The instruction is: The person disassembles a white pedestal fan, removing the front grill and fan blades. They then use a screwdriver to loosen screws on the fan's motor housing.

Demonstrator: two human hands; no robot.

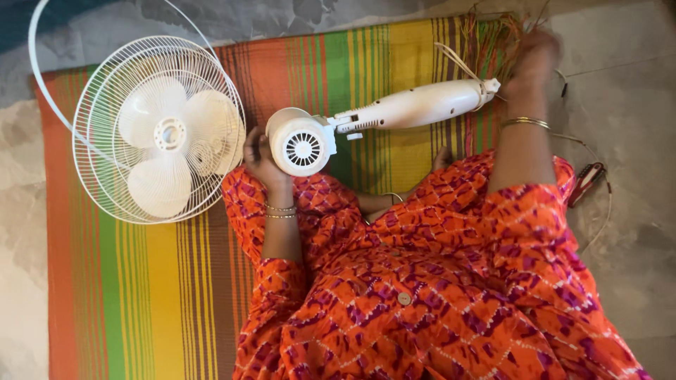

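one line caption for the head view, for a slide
Seated on a striped mat, left hand steadies a white fan motor; right hand at its stem's far end, fan cage alongside.

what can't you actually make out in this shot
- Right hand, head view: motion-blurred by the mat's fringe, so fingers and whatever they hold cannot be told.
- Left hand, head view: fingers hidden behind the round white plastic fan motor housing; grip unclear.
- Small dark red tool on the floor: too small to identify.
- White wire fan guard with blades: the loose white ring beside it runs off the top edge.
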